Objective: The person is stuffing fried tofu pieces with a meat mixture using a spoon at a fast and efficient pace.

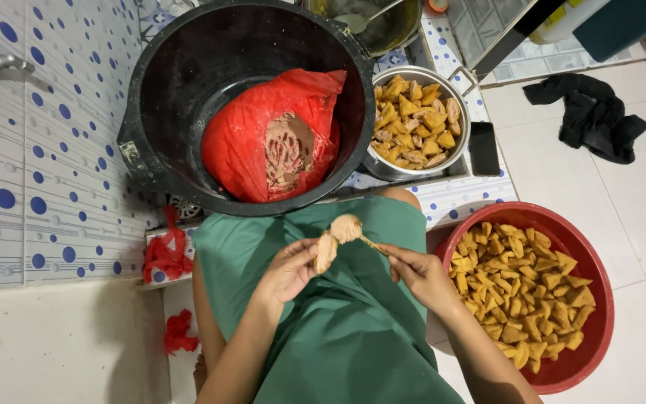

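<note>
Two bare hands meet over a green cloth [338,329] on the person's lap. The left hand [287,271] pinches a tan, split fried tofu piece [326,252], fingers closed around it. The right hand [420,275] grips a thin utensil [371,243] whose tip carries a lump of pale brown paste [346,227]; the utensil's type is hard to make out, since the paste covers its end. Paste and tofu piece touch.

One black bucket [188,90] holds one crumpled red plastic bag [244,135], open onto more paste; the bag's full contents are hidden. One metal pot [457,131], partly tucked under the bucket rim, contains yellow-brown tofu pieces. One red basin [592,247] at the right holds many more, too many to count; its lower edge is overlapped by the right forearm. One dark flat phone [484,148] lies beside the pot. Two scraps of red plastic [166,254] lie at the left. One black cloth [592,112] lies crumpled on white floor tiles.
</note>
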